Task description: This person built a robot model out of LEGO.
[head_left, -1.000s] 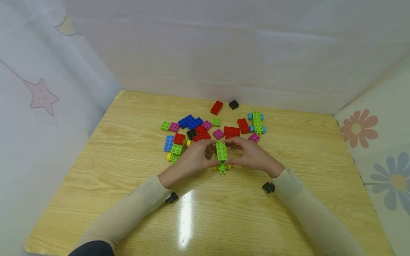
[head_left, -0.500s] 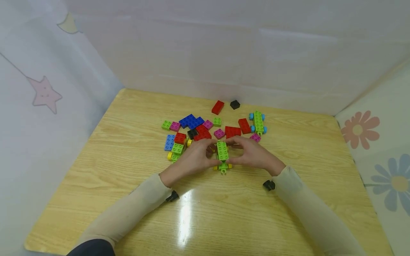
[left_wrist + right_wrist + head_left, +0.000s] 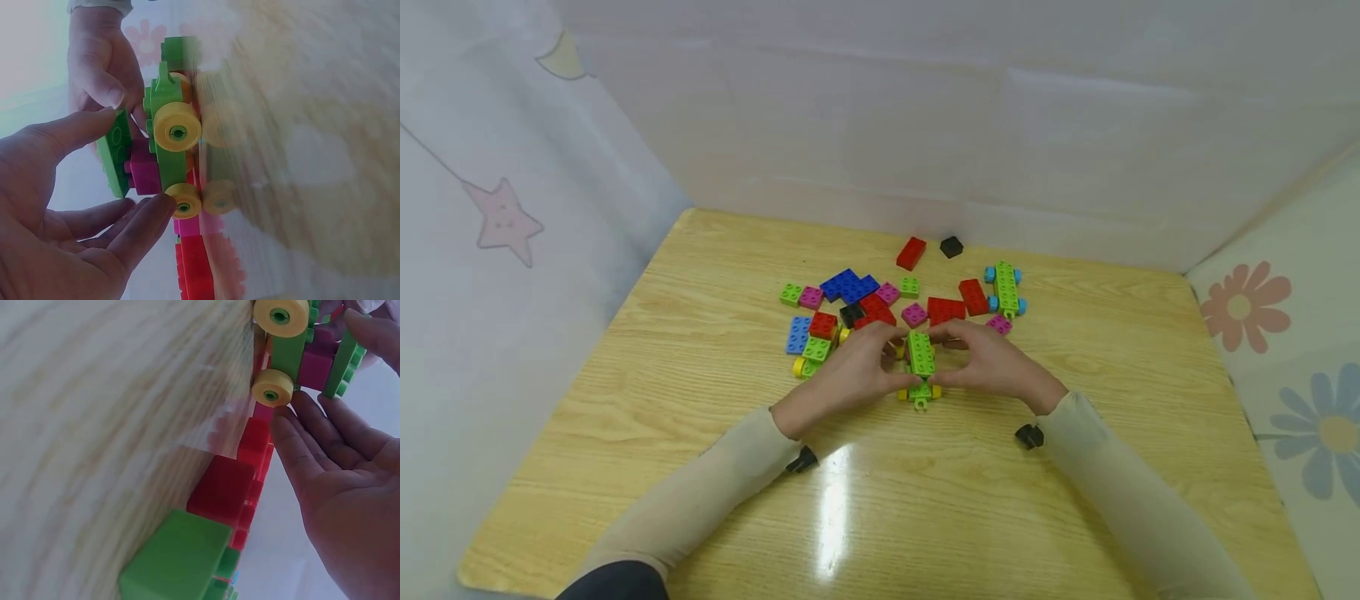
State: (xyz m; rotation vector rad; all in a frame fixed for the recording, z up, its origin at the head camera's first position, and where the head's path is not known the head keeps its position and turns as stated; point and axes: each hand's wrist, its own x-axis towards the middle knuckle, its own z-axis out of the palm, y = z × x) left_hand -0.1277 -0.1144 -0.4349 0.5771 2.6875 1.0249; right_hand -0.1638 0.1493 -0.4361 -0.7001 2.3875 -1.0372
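My left hand point(image 3: 853, 371) and right hand point(image 3: 988, 362) hold a light green brick point(image 3: 921, 354) from either side, thumbs at its near end and fingers toward its far end. Below it stands a green wheeled base point(image 3: 169, 165) with yellow wheels point(image 3: 177, 127) and a hitch loop at the near end. Between the two is a magenta brick point(image 3: 145, 167), fixed on the base. In the left wrist view the green brick leans at an angle over the magenta brick, touching or nearly touching its studs. The head view hides the magenta brick under the green one.
Behind the hands lie loose red bricks point(image 3: 946, 310), blue bricks point(image 3: 848, 286) and magenta bricks. A stacked car point(image 3: 817, 348) with yellow wheels stands left, partly behind my left hand. A green base with blue wheels point(image 3: 1006, 287) sits back right on the wooden table point(image 3: 925, 508).
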